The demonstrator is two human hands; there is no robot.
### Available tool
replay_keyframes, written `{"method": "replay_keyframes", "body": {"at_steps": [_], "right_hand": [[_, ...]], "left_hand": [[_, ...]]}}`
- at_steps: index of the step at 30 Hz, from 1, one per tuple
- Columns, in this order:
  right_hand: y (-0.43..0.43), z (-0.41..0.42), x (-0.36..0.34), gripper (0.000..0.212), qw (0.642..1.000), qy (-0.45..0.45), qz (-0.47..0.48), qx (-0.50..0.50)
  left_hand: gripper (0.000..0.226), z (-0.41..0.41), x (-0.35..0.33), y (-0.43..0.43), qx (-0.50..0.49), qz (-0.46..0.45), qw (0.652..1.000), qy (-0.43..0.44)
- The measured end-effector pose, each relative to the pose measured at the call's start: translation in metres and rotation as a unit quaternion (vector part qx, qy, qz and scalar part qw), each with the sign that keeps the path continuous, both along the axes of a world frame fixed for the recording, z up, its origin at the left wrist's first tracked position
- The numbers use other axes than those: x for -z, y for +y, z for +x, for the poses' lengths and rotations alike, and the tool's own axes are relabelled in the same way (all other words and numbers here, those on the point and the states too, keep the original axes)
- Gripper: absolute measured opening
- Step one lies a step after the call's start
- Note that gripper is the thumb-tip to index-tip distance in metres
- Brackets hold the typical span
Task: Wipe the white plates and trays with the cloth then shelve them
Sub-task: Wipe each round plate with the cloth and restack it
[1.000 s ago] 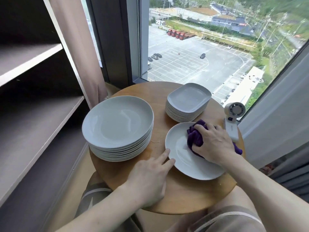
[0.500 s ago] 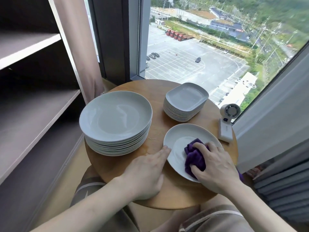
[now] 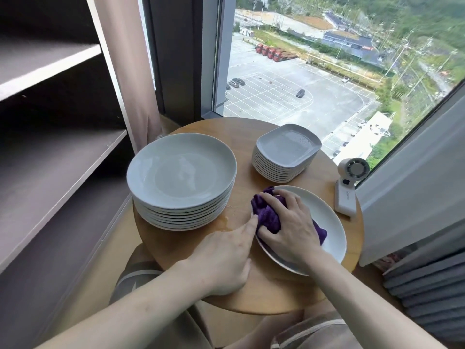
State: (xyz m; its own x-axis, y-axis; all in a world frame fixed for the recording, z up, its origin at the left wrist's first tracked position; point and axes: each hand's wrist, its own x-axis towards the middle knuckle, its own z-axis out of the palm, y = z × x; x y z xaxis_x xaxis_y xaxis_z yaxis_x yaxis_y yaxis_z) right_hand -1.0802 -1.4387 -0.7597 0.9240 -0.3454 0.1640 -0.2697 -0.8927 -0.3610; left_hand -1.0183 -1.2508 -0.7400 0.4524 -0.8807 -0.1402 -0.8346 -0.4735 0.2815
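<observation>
A single white plate [image 3: 327, 222] lies on the round wooden table [image 3: 176, 243] at the front right. My right hand [image 3: 292, 222] grips a bunched purple cloth [image 3: 268, 214] and presses it onto the plate's left side. My left hand [image 3: 226, 255] rests on the table with its index finger touching the plate's left rim. A tall stack of round white plates [image 3: 181, 177] stands at the table's left. A stack of rounded rectangular white trays [image 3: 286, 152] stands at the back right.
Dark shelves [image 3: 50, 157] run along the left, with a curtain [image 3: 125, 71] beside them. A small white handheld fan [image 3: 348, 187] stands at the table's right edge. A large window [image 3: 314, 71] lies behind the table, a grey radiator [image 3: 432, 293] at the right.
My right hand has swept the cloth from the plate's far side round to its left side. My left hand has stayed at the plate's left rim.
</observation>
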Motion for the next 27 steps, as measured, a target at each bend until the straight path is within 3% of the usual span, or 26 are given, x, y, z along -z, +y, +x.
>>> {"method": "replay_keyframes", "body": {"at_steps": [4,9,14,27], "right_hand": [[-0.014,0.007,0.004,0.071,0.998,-0.009,-0.068,0.013],[-0.030,0.015,0.000,0.073,0.990,0.042,-0.111,0.072],[-0.048,0.003,-0.005,0.074,0.975,0.107,-0.167,0.100],[-0.046,-0.053,-0.007,0.070,0.985,0.085,-0.049,0.141]], "left_hand": [[0.081,-0.003,-0.001,-0.002,0.010,0.009,1.000,-0.018],[0.054,-0.003,-0.008,-0.002,0.020,0.027,0.999,-0.030],[0.059,-0.002,-0.007,-0.002,0.016,0.032,0.999,-0.020],[0.056,-0.009,0.003,-0.008,0.008,0.008,0.999,-0.037]]}}
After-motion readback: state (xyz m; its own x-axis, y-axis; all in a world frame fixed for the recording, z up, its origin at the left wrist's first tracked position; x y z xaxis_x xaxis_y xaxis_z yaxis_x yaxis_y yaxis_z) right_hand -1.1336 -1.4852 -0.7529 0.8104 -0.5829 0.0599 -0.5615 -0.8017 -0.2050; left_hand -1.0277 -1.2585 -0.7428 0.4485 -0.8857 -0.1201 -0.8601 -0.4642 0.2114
